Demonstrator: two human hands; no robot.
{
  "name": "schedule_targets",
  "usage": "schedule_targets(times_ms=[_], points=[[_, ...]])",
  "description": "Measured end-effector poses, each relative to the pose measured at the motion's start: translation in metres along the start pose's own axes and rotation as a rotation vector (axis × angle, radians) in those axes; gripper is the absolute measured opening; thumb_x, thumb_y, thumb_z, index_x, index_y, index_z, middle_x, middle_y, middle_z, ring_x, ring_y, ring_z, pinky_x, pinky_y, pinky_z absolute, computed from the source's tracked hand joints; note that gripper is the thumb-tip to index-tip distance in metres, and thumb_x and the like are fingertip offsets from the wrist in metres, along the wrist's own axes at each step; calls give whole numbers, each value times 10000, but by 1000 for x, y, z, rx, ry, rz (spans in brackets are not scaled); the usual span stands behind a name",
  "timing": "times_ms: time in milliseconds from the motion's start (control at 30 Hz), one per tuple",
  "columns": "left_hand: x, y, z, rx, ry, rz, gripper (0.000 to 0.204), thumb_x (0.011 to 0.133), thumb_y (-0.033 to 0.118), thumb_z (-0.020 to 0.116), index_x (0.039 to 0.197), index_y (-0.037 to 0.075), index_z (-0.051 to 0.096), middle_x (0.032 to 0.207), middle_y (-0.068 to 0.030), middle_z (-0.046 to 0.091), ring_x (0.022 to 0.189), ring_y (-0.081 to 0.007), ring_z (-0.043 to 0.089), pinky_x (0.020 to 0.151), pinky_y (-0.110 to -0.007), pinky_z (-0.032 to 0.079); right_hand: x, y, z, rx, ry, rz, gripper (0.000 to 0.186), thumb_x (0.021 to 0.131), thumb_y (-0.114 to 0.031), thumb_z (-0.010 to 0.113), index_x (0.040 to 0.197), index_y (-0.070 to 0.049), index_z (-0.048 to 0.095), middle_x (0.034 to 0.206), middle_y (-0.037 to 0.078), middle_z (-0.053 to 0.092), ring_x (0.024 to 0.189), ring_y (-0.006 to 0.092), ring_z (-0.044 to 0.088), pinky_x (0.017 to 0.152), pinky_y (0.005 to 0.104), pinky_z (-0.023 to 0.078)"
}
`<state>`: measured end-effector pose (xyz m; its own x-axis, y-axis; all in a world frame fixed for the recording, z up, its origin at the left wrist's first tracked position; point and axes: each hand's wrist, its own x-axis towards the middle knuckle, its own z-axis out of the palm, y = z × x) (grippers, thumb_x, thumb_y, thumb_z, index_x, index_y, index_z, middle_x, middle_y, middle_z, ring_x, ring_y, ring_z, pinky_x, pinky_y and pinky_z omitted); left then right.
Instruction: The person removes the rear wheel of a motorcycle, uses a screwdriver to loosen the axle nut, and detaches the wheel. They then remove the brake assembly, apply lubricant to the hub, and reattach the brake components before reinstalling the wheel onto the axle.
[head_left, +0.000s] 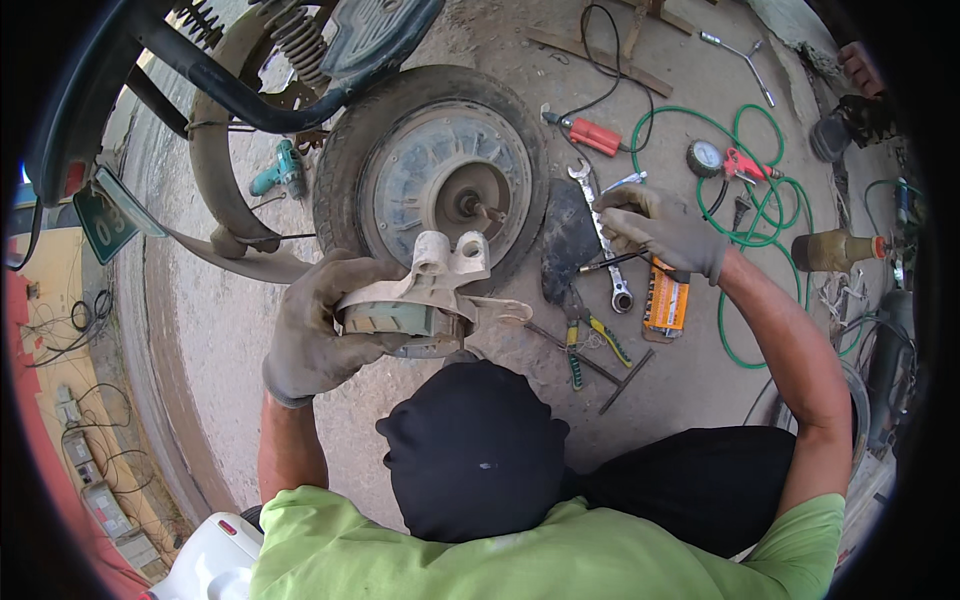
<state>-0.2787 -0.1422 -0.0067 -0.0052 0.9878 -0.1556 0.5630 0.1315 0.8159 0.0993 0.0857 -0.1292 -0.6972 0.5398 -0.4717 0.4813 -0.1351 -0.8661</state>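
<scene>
My gloved left hand (330, 325) is wrapped round a pale metal drum brake plate (432, 284), gripping it at its left side. Its curved brake shoe (390, 319) faces me, and two round bosses stick up at the top. Just beyond lies a dusty wheel (400, 190) on its side, its hub opening and axle showing. My gloved right hand (655, 225) hovers over the tools with fingers curled together; whether they pinch something small is hidden. Below it lie a ratchet wrench (603, 240) and an orange packet (665, 300).
Pliers (597, 340) and a T-handle tool (605, 375) lie nearer me. A green hose (722, 300) loops at right by a pressure gauge (705, 157) and a brown bottle (835, 250). A red-handled corded tool (595, 136) and a teal drill (280, 172) lie farther off, beside the scooter frame (230, 90).
</scene>
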Motion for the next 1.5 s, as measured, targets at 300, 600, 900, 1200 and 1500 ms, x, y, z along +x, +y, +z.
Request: schedule_targets(times_ms=[300,600,900,1200,1500], points=[[153,62,144,-959,-96,-129,616,1018,255,815,1438,-112,553,1257,-161,740,1094,-182,746,951,-334,631,-48,-56,-26,310,305,-668,811,1130,-548,604,1684,11,407,1657,210,479,1514,268,535,1186,424,536],[155,45,179,-835,-261,-66,564,1164,486,587,1390,-26,656,1255,-124,768,1091,-166,763,941,-333,649,-52,-29,-41,472,197,-571,697,1154,-446,606,1676,-17,436,1639,141,503,1486,244,558,1240,429,506],[145,39,187,-384,-225,148,684,1208,565,407,1400,-42,656,1256,-110,737,1138,-161,680,1047,-341,548,-40,-23,-59,380,151,-324,658,1198,-545,434,1581,-28,576,1534,128,637,1136,192,701,1067,358,569],[148,33,187,-468,-148,157,503,1214,400,468,1292,-53,672,1171,-177,702,1043,-238,678,948,-394,549,-48,-27,-39,611,31,-479,633,1196,-449,463,1692,-56,446,1660,137,515,1373,238,638,1178,432,529],[147,18,188,-404,-294,366,444,1213,332,485,1462,-14,609,1254,-218,704,1078,-306,718,975,-405,578,-42,-20,-41,438,181,-378,641,1206,-534,392,1514,-10,595,1396,120,659,966,153,691,878,341,572]])
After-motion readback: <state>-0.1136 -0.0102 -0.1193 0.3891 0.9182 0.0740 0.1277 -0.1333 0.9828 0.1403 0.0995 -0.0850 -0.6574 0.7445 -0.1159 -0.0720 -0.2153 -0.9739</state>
